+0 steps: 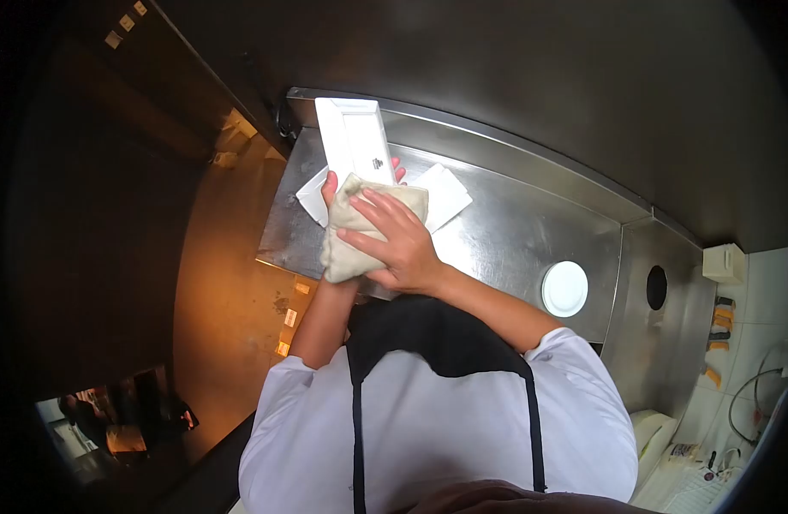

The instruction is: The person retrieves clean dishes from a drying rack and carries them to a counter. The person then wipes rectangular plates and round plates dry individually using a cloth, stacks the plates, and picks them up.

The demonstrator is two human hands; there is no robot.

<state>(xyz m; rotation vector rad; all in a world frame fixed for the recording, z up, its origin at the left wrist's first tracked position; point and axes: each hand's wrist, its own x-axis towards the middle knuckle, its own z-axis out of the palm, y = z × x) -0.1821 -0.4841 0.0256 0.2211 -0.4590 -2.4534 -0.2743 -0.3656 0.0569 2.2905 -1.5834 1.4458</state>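
Observation:
A white rectangular plate (352, 137) is held up over the steel counter, its underside with a small dark mark facing me. My left hand (330, 190) grips its lower part, with fingertips showing at both edges; the rest of that hand is hidden under the cloth. A cream cloth (360, 224) lies over the plate's near end. My right hand (396, 236) presses on the cloth from above, its fingers spread across it. Behind the held plate, more white rectangular dishes (446, 195) rest on the counter, partly covered.
The steel counter (505, 231) has a raised back edge. A round white plate stack or dish (564, 289) stands to the right. Beyond it is a round dark opening (657, 288). A white box (724, 263) hangs by the tiled wall. A brown floor lies at left.

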